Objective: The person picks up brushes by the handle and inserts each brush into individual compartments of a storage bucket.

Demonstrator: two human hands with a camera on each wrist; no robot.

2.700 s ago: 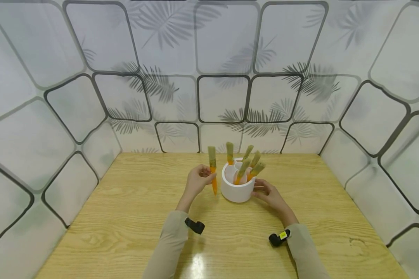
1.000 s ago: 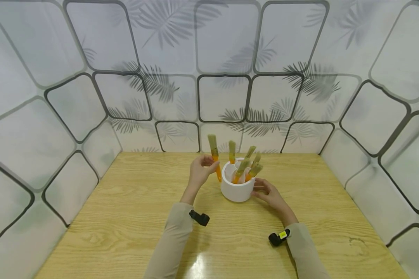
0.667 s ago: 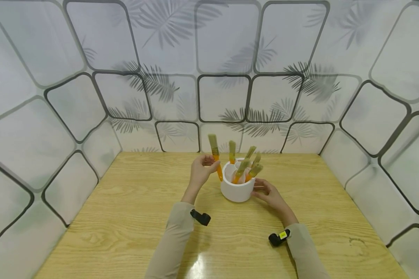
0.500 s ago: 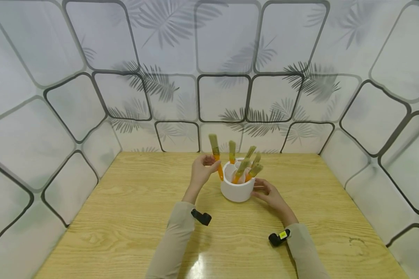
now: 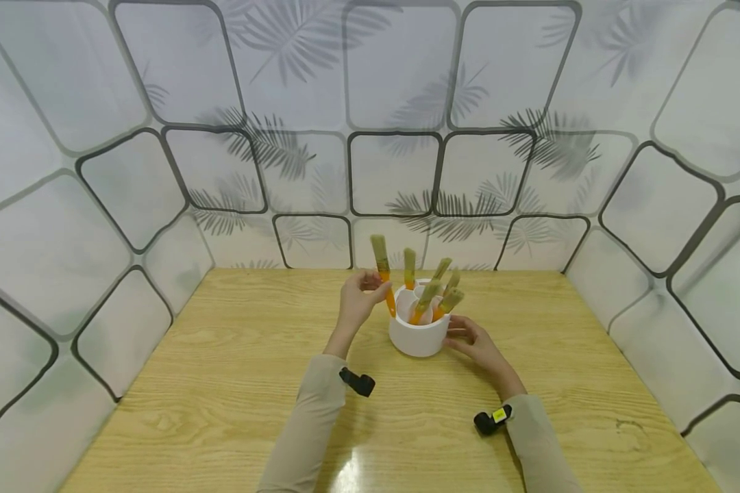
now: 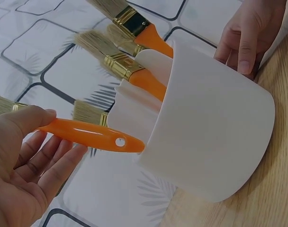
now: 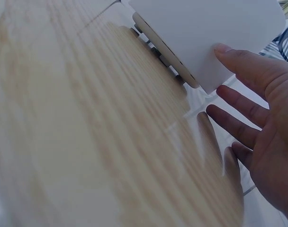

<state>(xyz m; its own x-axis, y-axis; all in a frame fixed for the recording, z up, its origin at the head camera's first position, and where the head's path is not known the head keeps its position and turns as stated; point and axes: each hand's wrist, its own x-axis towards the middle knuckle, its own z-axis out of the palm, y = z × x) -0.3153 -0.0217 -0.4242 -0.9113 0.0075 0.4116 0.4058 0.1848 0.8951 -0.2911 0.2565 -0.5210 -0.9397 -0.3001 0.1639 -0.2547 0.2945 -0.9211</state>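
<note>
My left hand (image 5: 356, 302) pinches a paintbrush (image 6: 87, 134) by its orange handle, between thumb and fingers. The brush leans with bristles up, and its handle tip is at the left rim of a round white holder (image 5: 416, 340). Whether tip and rim touch, I cannot tell. Several similar paintbrushes (image 5: 428, 296) stand bristles up in the holder, around inner compartments. At the holder's right side is my right hand (image 5: 479, 348); in the right wrist view its thumb (image 7: 246, 64) touches the white wall while the fingers extend loosely below.
The holder stands on a wood-grain table (image 5: 222, 383), towards its back edge. Patterned white sheeting (image 5: 395, 171) rises behind and at both sides. Each sleeve carries a small black wrist camera (image 5: 359, 382). Under the holder a beige base (image 7: 170, 54) shows with dark bits beneath.
My left hand has moved up and right, bringing the paintbrush to the holder's rim and tilting it. The brushes in the holder shifted slightly. The right hand has stayed in place.
</note>
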